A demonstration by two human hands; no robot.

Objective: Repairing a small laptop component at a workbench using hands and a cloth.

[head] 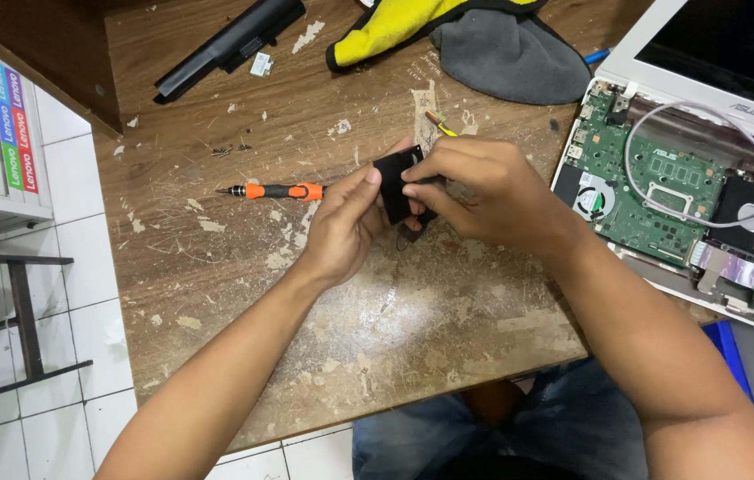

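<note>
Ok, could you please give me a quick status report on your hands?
Left hand and right hand both gripping small black part above wooden table. Orange screwdriver lies left, untouched. Opened laptop right. Nothing obstructing.

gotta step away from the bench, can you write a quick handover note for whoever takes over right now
Left hand: grips the small black part from its left side, above the table.
Right hand: fingers pinch the same part from the right.
Nearby: orange-handled screwdriver lies on the worn wooden table, left of the hands. The opened white laptop sits at right, board and fan exposed. A long black battery lies at top left, a yellow and grey cloth at top.
Done: laptop is open, part is off the table.
Left: the part is in neither laptop nor table yet.
</note>
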